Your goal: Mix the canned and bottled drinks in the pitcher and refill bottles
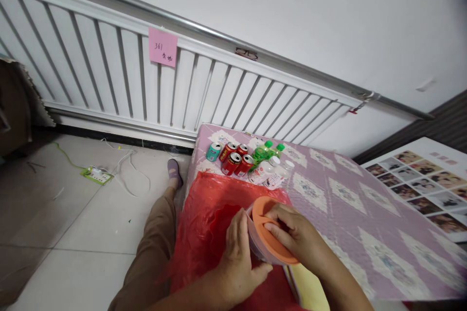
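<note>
A round, see-through tub (255, 247) with an orange lid (269, 244) is tilted above a red plastic bag (206, 194). My left hand (237, 262) is wrapped along the tub's side, thumb below and fingers on its far wall. On top, my right hand (292, 233) pinches the raised bar across the lid. The lid appears seated on the tub, though part of its rim is hidden by my fingers. Just beyond the bag stand red drink cans (231, 164), a teal can (213, 151), green-capped bottles (260, 153) and white-capped bottles (263, 171).
Everything rests on a bed with a purple patterned cover (328, 170), against a white radiator (204, 87). A yellow item (310, 289) lies under my right forearm. Cables and a green power strip (96, 175) are on the floor at left. A photo board (419, 180) leans at right.
</note>
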`<state>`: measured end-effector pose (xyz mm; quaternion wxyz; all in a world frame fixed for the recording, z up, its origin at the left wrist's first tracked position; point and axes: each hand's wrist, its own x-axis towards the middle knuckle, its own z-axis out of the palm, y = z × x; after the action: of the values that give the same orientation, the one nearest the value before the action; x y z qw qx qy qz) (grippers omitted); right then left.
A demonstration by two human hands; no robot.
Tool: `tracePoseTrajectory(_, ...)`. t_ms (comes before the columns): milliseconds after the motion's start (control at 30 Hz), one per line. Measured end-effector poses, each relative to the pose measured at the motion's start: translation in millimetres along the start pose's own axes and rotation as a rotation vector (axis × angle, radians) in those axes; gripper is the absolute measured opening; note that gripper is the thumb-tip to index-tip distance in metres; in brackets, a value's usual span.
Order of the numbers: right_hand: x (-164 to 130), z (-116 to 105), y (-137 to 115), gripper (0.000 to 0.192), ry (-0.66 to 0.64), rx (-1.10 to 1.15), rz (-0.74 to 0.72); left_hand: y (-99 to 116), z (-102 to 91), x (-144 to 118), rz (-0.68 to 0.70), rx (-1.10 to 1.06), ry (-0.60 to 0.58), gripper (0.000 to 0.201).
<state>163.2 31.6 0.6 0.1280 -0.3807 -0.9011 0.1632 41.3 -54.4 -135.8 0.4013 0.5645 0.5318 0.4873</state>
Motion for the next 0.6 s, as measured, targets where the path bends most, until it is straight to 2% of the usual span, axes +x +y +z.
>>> tracePoseTrajectory(300,-0.1,0.7,0.6,0.021,0.001,0.001,0.008,-2.6,-0.3,-0.4,0.007,-0.007,0.001,0.11)
tracePoseTrajectory(600,1.1,1.6,0.3,0.023,0.021,0.001,0.0,-1.4,-3.7,0.4,-0.004,0.033,-0.027,0.109)
